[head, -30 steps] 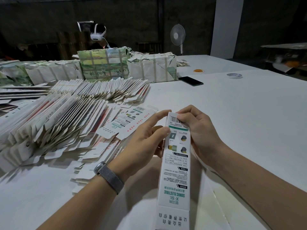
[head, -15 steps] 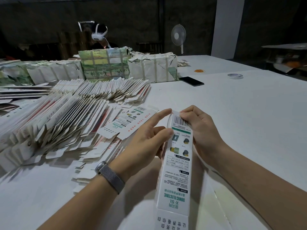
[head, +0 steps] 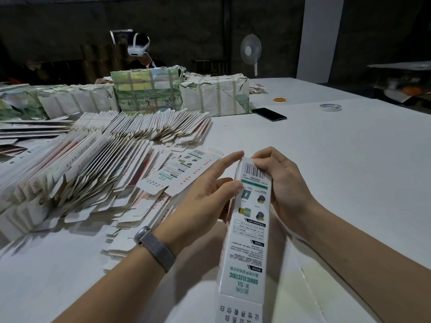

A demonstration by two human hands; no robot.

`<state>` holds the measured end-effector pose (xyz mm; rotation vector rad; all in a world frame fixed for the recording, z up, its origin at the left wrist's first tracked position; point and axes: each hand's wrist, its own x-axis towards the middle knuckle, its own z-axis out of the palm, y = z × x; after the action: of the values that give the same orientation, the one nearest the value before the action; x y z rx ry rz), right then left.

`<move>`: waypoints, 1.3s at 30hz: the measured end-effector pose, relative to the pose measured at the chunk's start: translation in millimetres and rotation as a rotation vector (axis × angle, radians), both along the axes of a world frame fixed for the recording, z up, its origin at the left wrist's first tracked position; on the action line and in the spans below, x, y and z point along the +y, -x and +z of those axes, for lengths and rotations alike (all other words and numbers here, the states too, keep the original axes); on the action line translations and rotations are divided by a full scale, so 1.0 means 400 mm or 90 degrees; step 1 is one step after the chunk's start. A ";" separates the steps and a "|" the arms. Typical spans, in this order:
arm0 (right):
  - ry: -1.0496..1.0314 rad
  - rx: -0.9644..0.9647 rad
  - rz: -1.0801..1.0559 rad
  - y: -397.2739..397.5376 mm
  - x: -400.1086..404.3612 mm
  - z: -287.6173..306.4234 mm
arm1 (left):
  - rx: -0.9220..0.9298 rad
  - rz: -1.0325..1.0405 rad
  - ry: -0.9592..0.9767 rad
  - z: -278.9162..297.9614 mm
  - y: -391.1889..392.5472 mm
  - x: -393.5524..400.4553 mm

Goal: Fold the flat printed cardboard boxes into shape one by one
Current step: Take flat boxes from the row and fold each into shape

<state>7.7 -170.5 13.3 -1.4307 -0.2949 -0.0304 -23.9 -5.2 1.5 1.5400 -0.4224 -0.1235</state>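
Note:
A long white printed box (head: 247, 231) with green lettering and a barcode is held above the table, opened into a tube, its far end pointing away from me. My left hand (head: 205, 201) grips its left side, forefinger stretched to the far top corner. My right hand (head: 282, 185) clasps the right side, fingertips pressing the barcode end. A flat printed box (head: 182, 171) lies just left of my hands on top of a big fanned heap of flat boxes (head: 81, 169).
Strapped wrapped bundles (head: 214, 95) stand behind the heap. A black phone (head: 269, 114), a tape roll (head: 330, 107) and rubber bands (head: 281, 99) lie on the white table (head: 338, 159) at the back right. A person with a white headset (head: 137, 46) sits opposite. A fan (head: 250, 52) stands behind.
The box's far end has tipped up a little toward me, showing more of the barcode panel. My right fingertips have slid onto that end; my left forefinger has straightened.

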 end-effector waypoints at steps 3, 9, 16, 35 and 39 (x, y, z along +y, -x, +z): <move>-0.004 -0.001 0.002 0.000 0.000 -0.001 | -0.001 0.000 0.001 0.000 -0.001 -0.001; -0.010 -0.005 0.008 0.002 0.002 -0.001 | -0.007 0.002 0.004 0.003 -0.001 0.000; -0.015 -0.012 0.017 0.004 0.006 -0.002 | -0.015 0.006 0.005 0.002 -0.003 0.002; -0.015 -0.086 0.045 0.000 0.005 -0.021 | -0.066 0.088 0.022 0.004 -0.013 0.002; -0.046 -0.097 0.055 0.002 0.008 -0.019 | -0.072 0.088 0.022 0.002 -0.013 0.004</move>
<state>6.8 -167.4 5.9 -1.3454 -0.4759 -0.0792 -18.6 -3.4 2.5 1.5412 -0.4043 0.0778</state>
